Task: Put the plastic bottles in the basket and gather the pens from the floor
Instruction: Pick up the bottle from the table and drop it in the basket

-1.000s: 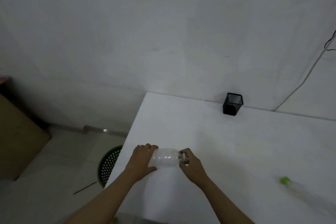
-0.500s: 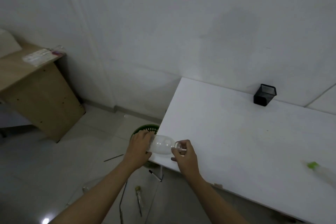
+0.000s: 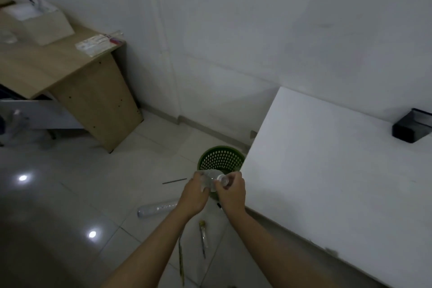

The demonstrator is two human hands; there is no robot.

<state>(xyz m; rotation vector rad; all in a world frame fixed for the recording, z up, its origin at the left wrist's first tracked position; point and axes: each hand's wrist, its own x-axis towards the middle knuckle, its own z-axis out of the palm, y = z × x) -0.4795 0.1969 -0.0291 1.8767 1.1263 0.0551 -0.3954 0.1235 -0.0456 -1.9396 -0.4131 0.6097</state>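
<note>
I see my left hand point(image 3: 194, 196) and right hand point(image 3: 231, 192) both wrapped around a clear plastic bottle point(image 3: 208, 179), left fingers closed on its body, right fingers closed at the cap end. The bottle is held in the air over the near rim of the green perforated basket point(image 3: 221, 159), which stands on the pale glossy tiled floor point(image 3: 70, 194) against the corner of the white counter point(image 3: 339, 182). A black mesh holder point(image 3: 411, 127) sits at the counter's far edge by the white wall. On the floor lie a second clear bottle point(image 3: 156, 207), a dark pen point(image 3: 174, 181) left of the basket, and more pens point(image 3: 203, 236) near my forearms. A wooden desk point(image 3: 58, 70) stands far left, papers on top
</note>
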